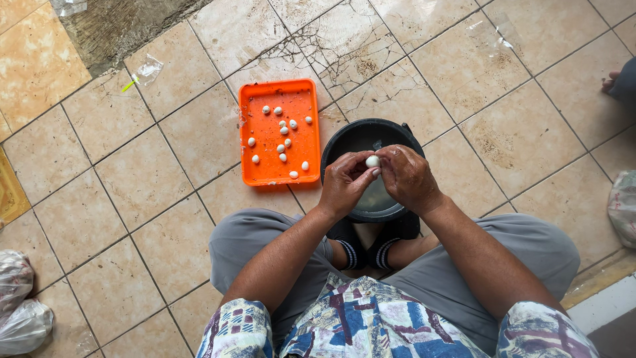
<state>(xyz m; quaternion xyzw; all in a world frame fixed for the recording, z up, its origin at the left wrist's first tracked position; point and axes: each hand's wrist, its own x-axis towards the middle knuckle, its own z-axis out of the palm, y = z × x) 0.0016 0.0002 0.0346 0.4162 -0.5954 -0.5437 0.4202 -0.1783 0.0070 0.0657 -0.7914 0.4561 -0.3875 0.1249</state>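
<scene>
My left hand (344,182) and my right hand (409,178) meet over a black bucket (368,136) and together pinch a small white egg (373,161) between the fingertips. The bucket stands on the tiled floor between my feet and holds some water. To its left lies an orange tray (301,96) with several small white peeled eggs (283,132) scattered on it.
Cracked beige floor tiles (517,126) surround me. Clear plastic bags (20,311) lie at the lower left, another bag (624,205) at the right edge. Another person's foot (613,83) shows at the upper right. A plastic scrap (147,68) lies near the tray.
</scene>
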